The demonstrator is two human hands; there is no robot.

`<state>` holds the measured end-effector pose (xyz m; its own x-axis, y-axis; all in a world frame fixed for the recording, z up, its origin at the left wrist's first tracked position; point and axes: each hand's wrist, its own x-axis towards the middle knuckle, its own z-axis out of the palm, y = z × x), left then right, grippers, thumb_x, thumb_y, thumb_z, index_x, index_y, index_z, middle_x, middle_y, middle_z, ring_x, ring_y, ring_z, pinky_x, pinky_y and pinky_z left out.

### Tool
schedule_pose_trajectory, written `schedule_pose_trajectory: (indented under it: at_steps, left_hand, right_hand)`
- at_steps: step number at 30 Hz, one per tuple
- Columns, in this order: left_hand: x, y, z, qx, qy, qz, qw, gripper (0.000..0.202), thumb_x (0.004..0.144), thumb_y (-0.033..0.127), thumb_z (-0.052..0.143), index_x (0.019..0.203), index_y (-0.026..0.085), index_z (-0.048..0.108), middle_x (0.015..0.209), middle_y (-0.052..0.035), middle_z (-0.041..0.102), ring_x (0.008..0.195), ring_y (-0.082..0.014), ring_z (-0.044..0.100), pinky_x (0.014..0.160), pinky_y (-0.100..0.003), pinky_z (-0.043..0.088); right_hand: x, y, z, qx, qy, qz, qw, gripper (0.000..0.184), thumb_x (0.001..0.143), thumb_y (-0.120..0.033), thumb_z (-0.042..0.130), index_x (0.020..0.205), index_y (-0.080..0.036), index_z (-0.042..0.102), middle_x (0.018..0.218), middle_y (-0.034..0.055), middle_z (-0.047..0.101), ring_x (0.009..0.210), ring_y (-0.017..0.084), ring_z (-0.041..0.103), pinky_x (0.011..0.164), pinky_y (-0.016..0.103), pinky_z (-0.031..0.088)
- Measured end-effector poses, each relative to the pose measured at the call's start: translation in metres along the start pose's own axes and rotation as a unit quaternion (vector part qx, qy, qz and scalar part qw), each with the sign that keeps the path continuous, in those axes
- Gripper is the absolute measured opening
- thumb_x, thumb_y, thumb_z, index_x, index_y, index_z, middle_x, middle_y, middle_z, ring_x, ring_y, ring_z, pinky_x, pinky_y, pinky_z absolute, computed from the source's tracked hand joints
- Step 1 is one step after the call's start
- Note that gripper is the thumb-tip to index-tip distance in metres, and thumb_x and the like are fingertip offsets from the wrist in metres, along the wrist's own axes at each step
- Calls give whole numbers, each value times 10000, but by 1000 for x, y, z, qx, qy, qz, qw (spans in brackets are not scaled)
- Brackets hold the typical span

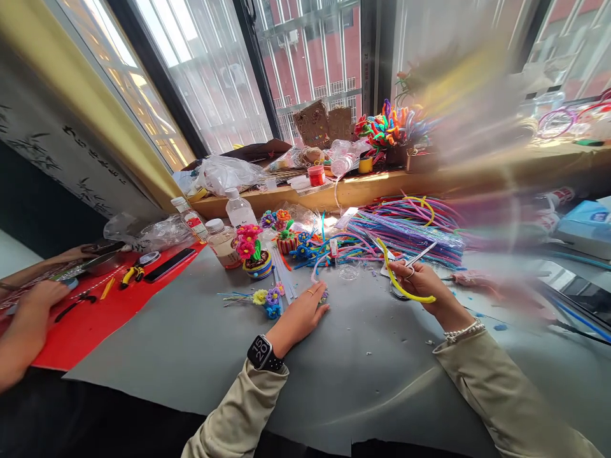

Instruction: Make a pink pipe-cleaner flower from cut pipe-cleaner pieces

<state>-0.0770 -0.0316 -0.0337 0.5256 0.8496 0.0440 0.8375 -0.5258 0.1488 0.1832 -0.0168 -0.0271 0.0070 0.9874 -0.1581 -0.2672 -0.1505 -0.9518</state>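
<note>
Yellow pipe cleaner (400, 289) curves across our right hand (422, 283), right of the middle of the worktop (344, 388). There we pinch it with bent fingers, along with a pair of scissors (424, 252) pointing far and right. Our left hand (300, 315) rests palm down, fingers nearly straight; we cannot tell whether it grips anything beneath. Just left of it lie fuzzy flowers (272, 310) in yellow, purple and blue. Farther off, we see 1 pink flower pot (258, 267) and, to the right, piled pipe cleaners (405, 235).
</note>
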Motion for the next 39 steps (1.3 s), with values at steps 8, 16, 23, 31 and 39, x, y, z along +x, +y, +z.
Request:
schedule_pose_trajectory:
  at_steps: [8, 16, 23, 31, 39]
  left_hand:
    - [0, -6, 6, 86, 90, -103, 987, 567, 797, 451, 359, 1206, 58, 350, 1264, -226, 380, 1207, -287, 309, 960, -452, 297]
    - [-6, -2, 1, 151, 84, -122, 977, 539, 803, 447, 339, 1154, 46, 424, 1187, -222, 472, 1163, -308, 372, 986, -500, 226]
    - [-14, 13, -5, 54, -3, 30, 998, 476, 856, 332, 250, 1265, 91, 278, 1310, -127, 359, 1223, -178, 301, 1013, -359, 264]
    - [-22, 29, -9, 35, -15, 99, 994, 571, 841, 431, 248, 1306, 104, 199, 1385, -116, 183, 1277, -184, 131, 1036, -352, 210]
    - [-13, 12, -3, 55, -36, 19, 998, 608, 836, 467, 199, 1271, 49, 276, 1355, -174, 236, 1256, -219, 204, 1017, -374, 240]
  right_hand:
    - [0, -1, 0, -7, -4, -1, 1000, 344, 481, -416, 722, 514, -142, 515, 434, -69, 367, 367, 22, 263, 355, 207, 148]
    - [-2, -1, 2, -14, -6, 0, 1000, 345, 489, -423, 715, 502, -143, 513, 423, -69, 352, 368, 24, 246, 362, 213, 124]
    - [-4, -3, 3, -12, -1, 3, 1000, 338, 483, -413, 720, 489, -148, 511, 409, -71, 356, 364, 26, 258, 363, 212, 146]
    - [-4, -2, 3, -4, -1, 14, 1000, 331, 487, -394, 725, 473, -147, 505, 416, -71, 366, 370, 22, 265, 368, 207, 164]
    - [-2, -1, 2, -6, -3, 7, 1000, 338, 487, -403, 719, 460, -159, 486, 415, -78, 335, 362, 27, 248, 361, 216, 161]
